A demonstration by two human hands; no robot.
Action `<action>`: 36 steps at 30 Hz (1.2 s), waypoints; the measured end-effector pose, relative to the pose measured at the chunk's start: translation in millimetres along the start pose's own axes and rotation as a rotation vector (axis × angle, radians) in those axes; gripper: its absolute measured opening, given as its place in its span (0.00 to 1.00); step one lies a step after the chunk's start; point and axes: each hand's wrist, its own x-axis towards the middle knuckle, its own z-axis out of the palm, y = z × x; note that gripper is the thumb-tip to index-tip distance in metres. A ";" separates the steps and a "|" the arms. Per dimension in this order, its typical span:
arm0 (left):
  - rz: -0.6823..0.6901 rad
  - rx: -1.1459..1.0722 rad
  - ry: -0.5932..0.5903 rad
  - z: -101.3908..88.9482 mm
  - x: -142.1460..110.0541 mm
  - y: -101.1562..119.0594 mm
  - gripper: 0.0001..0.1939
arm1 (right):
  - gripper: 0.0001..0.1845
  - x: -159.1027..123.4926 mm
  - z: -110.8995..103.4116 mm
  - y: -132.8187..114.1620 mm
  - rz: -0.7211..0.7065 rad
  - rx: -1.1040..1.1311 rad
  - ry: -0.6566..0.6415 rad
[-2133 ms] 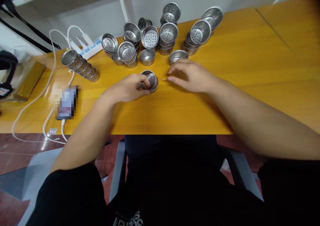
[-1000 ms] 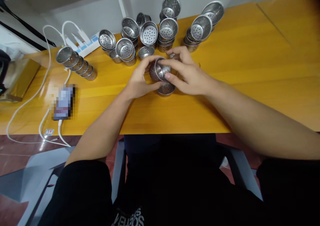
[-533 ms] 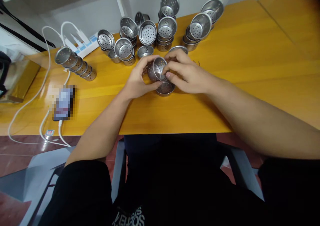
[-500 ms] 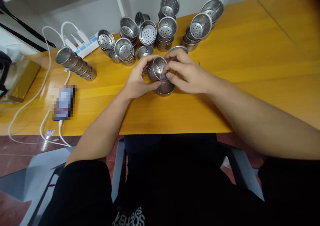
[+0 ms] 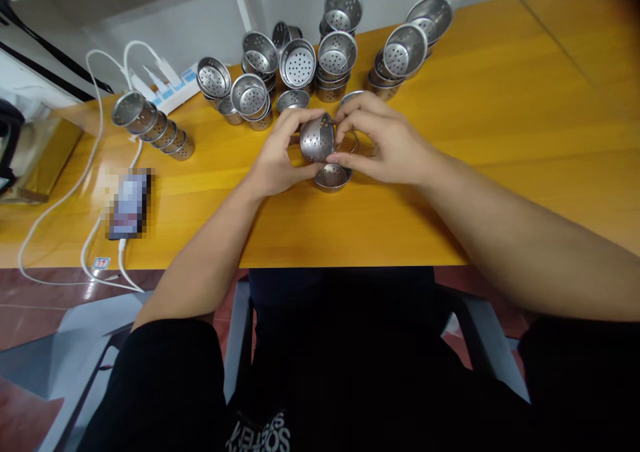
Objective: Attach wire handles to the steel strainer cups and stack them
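My left hand (image 5: 280,152) is curled round a small perforated metal cup (image 5: 316,139), tipped on its side with its mouth toward the right. At the cup's rim, the fingers and thumb of my right hand (image 5: 383,139) close in from the other side. A thin curved metal edge (image 5: 354,143) shows beneath the right fingers; what it belongs to is unclear. Just below the held cup, another perforated cup (image 5: 333,177) stands on the table, partly covered by my hands. Behind my right fingers, the rim of a further cup (image 5: 351,96) shows.
Stacked perforated cups (image 5: 337,55) stand along the back, with more stacks to the right (image 5: 405,51). A leaning stack of cups (image 5: 157,129) is at the left. Near it lie a phone (image 5: 129,205), white cables and a power strip (image 5: 175,92) on the wooden table (image 5: 500,139).
The held cup has turned so its side wall faces me and its mouth points right. My right fingers have shifted from inside its mouth to the rim.
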 end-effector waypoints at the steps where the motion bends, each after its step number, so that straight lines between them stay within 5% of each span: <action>1: -0.004 0.005 -0.001 0.1 -0.2 0.7 0.47 | 0.24 0.1 0.9 0.5 -0.015 0.011 0.010; 12: -0.232 0.033 -0.029 -2.9 3.7 21.9 0.49 | 0.29 0.0 -3.8 -10.3 0.023 0.004 -0.001; 16: -0.303 -0.015 0.034 -3.3 -1.4 2.1 0.52 | 0.28 2.1 1.8 -16.3 -0.047 0.049 0.026; 21: -0.365 -0.023 0.043 -17.0 -9.1 -34.4 0.65 | 0.30 0.0 -1.4 -8.9 0.104 -0.015 0.110; 29: -0.410 -0.034 -0.002 -19.9 -22.8 -78.4 0.61 | 0.28 -5.0 -43.1 36.1 0.220 -0.267 -0.101; 32: -0.410 -0.048 -0.032 -20.3 -22.8 -72.4 0.63 | 0.25 -5.8 -50.6 44.2 0.284 -0.378 -0.174; 36: -0.349 0.069 -0.006 -30.1 -11.6 -32.0 0.57 | 0.21 -7.9 -55.7 44.3 0.277 -0.421 -0.138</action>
